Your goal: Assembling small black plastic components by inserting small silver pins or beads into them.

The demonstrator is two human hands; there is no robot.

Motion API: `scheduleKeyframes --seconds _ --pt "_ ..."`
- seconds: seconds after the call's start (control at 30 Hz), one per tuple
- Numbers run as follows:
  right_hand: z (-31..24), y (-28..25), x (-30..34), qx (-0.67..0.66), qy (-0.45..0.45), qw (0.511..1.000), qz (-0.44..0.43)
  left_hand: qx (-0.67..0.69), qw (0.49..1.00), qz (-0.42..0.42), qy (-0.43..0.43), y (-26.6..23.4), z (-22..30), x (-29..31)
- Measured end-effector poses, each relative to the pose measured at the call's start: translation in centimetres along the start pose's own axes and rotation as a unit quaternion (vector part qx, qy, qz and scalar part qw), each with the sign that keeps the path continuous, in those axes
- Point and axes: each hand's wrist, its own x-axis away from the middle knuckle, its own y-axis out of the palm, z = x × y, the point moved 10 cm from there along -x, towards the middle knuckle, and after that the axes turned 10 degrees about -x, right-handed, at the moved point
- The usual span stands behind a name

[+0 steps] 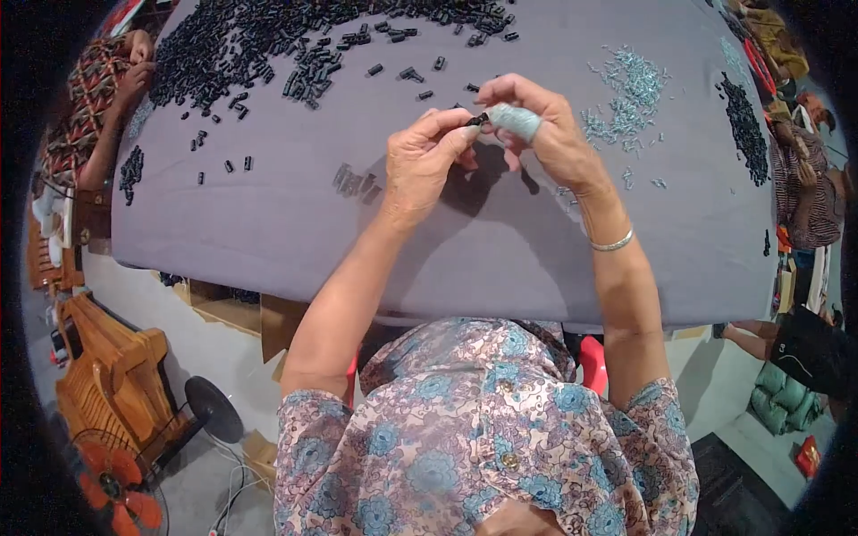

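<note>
Above the grey cloth, my left hand (424,156) is closed in a pinch around a small black tubular part (479,120). My right hand (550,129) meets that part from the other side, its fingers curled. A pale wrapping (516,121) covers one of its digits, whose tip touches or nearly touches the part's end. Whether a tiny piece sits between the right fingertips is hidden. Several similar black parts (411,75) lie just beyond my hands. A loose heap of small silvery pins (635,85) is spread to the right of my right hand.
The table's grey cloth (268,228) carries a large heap of black parts (241,45) at the far left and a smaller pile (744,129) at the right. Another person's arm (116,125) rests at the left edge. A wooden chair (116,357) and a fan (116,487) stand lower left.
</note>
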Motion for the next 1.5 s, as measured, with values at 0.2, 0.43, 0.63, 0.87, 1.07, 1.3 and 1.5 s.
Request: scheduleKeyframes --seconds 0.2,0.43,0.63,0.87,1.07,1.3,1.5 --pt "2.2 1.2 0.5 -0.158 0.057 0.985 -0.021 -0.018 0.997 0.002 0.070 -0.3 1.5 0.1" --pt "4.0 3.3 0.9 -0.303 0.128 0.941 -0.074 -0.059 0.990 -0.020 0.126 0.4 2.6 0.5" --pt "4.2 3.9 1.2 -0.370 0.115 0.920 -0.054 -0.082 0.985 -0.035 0.147 0.5 2.6 0.5" --pt "4.2 3.5 0.8 -0.332 0.117 0.935 -0.041 -0.060 0.988 -0.009 0.139 -0.3 3.1 0.2" --pt "2.1 -1.6 0.5 -0.217 -0.028 0.970 0.102 -0.200 0.968 0.100 0.116 -4.3 7.6 1.9" --pt "0.7 -3.4 0.1 0.123 -0.143 0.965 0.185 -0.458 0.858 0.201 0.115 -11.1 8.4 5.8" --pt "-0.7 -0.3 0.3 0.293 -0.202 0.925 0.131 -0.525 0.809 0.246 0.094 -12.8 7.7 7.1"
